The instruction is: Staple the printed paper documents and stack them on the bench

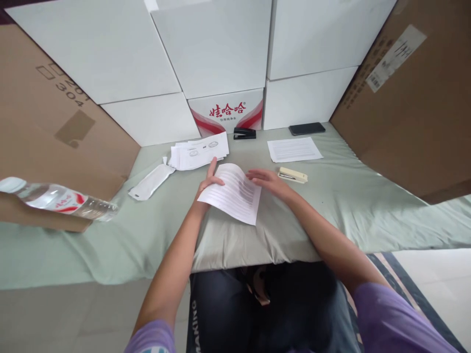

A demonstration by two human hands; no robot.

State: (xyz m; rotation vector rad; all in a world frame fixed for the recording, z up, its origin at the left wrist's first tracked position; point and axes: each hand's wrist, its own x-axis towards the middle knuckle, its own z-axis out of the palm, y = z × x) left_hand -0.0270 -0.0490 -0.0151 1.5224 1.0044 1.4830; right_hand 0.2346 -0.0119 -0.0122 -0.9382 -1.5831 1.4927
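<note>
A printed sheet of paper (235, 191) is bowed and tilted between my hands, near the front of the cloth-covered table. My left hand (208, 185) grips its left edge, thumb over the paper and index finger pointing away. Against the sheet's upper right edge rest the outstretched fingers of my right hand (270, 182); its thumb is hidden. Just beyond that hand lies a cream stapler (293, 175). A stack of papers with oval stamps (200, 151) sits past my left hand. Farther back stands a black stapler (245, 133), and another printed sheet (294, 149) lies flat to the right.
A white packet (151, 182) lies at the left, near a tilted water bottle (61, 198). A dark phone (306, 128) is at the back right. White boxes (217, 49) wall off the back; brown cartons (415, 113) flank both sides. Green cloth (147, 245) covers the table.
</note>
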